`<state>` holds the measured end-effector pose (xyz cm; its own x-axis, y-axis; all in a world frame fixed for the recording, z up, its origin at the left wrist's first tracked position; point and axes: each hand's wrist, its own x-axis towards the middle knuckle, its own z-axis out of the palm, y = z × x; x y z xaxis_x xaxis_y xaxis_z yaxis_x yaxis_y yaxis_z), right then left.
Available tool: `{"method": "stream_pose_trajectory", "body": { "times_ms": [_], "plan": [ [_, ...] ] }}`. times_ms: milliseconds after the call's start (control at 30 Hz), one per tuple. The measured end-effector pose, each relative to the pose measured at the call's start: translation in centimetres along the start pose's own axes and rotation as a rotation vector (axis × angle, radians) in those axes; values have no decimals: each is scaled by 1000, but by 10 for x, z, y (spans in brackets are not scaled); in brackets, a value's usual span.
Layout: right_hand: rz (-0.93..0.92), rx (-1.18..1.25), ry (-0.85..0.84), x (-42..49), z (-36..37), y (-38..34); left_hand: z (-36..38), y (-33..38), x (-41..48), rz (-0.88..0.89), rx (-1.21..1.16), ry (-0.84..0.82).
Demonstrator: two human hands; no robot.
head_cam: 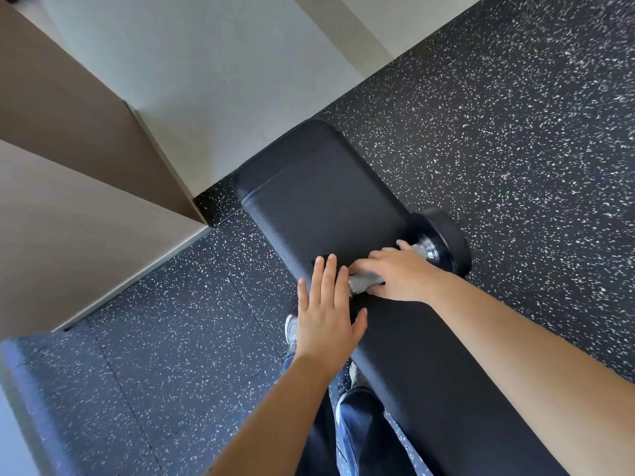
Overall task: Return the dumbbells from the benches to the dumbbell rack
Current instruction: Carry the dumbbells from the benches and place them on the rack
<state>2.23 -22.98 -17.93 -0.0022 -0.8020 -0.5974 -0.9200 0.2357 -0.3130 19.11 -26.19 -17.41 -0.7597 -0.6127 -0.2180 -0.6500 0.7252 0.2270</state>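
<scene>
Reaching in from the lower edge, both bare forearms stretch over a black padded bench (326, 207). The left hand (326, 314) lies flat at the bench's left edge, fingers straight and together, gripping nothing; whether it touches the pad is unclear. Just beyond, the right hand (402, 273) curls its fingers round the chrome handle of the dumbbell (436, 247), which lies across the bench with one black head overhanging the right side above the speckled floor (515, 132).

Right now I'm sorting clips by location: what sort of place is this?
Most likely a gym: a padded black bench, a dumbbell lying across it, and a speckled rubber floor.
</scene>
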Motion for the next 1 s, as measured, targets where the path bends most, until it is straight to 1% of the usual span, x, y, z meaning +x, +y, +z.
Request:
{"method": "stream_pose_trajectory", "body": {
  "times_ms": [133,267,333,433,533,600,700,800,867,1000],
  "plan": [
    [-25,1,-39,1,-5,0,4,-1,-3,-1,-5,40],
    [-11,103,-97,0,-8,-3,4,0,-7,3,-15,69],
    [32,217,-130,-5,-5,-5,4,-2,-8,-19,-23,75],
    [132,481,-147,-15,6,-7,2,-8,-7,-38,-76,92],
    [224,683,-118,-30,24,-17,1,-8,-4,67,-96,100],
    [290,767,-85,-42,34,-28,-1,-6,-1,127,-101,96],
    [385,877,-23,-65,41,-44,-7,3,-5,184,-181,100],
    [422,901,6,-85,33,-54,-16,12,-14,200,-307,104],
    [405,910,-3,-89,21,-58,-23,13,-11,167,-358,133],
    [387,891,18,-121,-16,-66,-64,33,-11,151,-495,276]
  ]
}}
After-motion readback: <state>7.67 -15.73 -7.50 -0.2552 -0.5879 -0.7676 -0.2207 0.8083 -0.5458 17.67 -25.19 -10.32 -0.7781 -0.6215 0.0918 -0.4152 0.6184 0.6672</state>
